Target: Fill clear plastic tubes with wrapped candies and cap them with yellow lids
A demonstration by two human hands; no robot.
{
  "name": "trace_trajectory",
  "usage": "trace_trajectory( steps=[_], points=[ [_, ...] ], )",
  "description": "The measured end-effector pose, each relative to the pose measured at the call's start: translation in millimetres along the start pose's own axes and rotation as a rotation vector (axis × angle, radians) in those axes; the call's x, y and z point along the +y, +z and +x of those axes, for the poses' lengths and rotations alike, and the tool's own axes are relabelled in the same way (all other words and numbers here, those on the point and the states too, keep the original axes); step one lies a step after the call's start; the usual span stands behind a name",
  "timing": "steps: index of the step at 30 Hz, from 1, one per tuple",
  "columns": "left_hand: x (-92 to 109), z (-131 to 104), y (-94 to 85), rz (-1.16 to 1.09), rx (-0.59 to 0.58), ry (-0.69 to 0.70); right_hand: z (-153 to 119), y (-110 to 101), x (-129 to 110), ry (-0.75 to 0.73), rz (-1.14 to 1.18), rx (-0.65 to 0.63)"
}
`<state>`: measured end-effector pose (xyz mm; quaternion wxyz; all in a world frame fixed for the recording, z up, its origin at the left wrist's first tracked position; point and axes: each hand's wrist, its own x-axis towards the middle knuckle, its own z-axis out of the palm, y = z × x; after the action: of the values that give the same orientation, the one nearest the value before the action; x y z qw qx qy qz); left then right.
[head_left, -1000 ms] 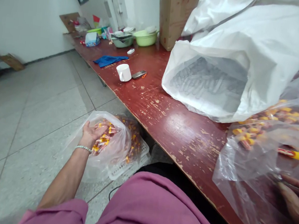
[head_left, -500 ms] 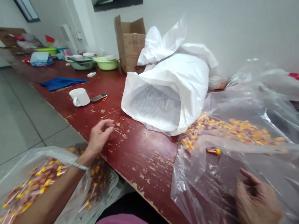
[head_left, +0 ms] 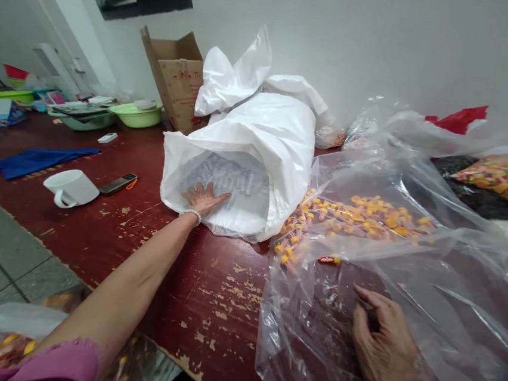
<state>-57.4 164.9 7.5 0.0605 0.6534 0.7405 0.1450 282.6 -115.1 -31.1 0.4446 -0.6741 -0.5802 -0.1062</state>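
Observation:
My left hand (head_left: pixel 206 199), fingers spread, reaches into the mouth of a white sack (head_left: pixel 281 139) lying on its side. Clear plastic tubes (head_left: pixel 241 180) fill the inside of the sack, just beyond the fingertips. My right hand (head_left: pixel 383 341) rests on a large clear plastic bag (head_left: pixel 294 332), thumb and forefinger apart, with nothing visible between them. Small yellow-capped pieces (head_left: pixel 368 216) are heaped in the far part of that bag. One red piece with a yellow end (head_left: pixel 329 260) lies apart from the heap, closer to my right hand.
On the worn red table (head_left: pixel 217 295) are a white mug (head_left: pixel 72 188), a phone-like device (head_left: pixel 118 183) and a blue cloth (head_left: pixel 41 161). A cardboard box (head_left: pixel 180 87) and green basins (head_left: pixel 138 114) stand behind. Another bag of yellow-capped pieces (head_left: pixel 0 349) sits low at left.
My left hand has moved from above the table edge forward into the sack's mouth, its fingers spreading. My right hand stays on the clear bag. The view has turned right.

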Motion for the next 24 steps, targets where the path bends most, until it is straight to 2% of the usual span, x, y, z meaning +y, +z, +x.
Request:
trace_trajectory(
  steps=[9, 14, 19, 24],
  points=[
    [-16.1, -4.8, 3.9, 0.086, 0.132, 0.045, -0.1, 2.2, -1.8, -0.024, 0.046, -0.043],
    [-15.4, -18.0, 0.5, 0.143, 0.107, 0.147, 0.9, 2.5, -1.1, -0.022, 0.061, -0.052],
    [-13.3, -48.3, -1.4, 0.152, 0.132, 0.226, -0.3, 3.9, -0.4, -0.021, 0.071, -0.043],
    [-14.2, -94.6, 2.5, 0.104, 0.175, 0.490, -1.7, 4.5, -0.7, -0.015, 0.082, -0.048]
  ],
)
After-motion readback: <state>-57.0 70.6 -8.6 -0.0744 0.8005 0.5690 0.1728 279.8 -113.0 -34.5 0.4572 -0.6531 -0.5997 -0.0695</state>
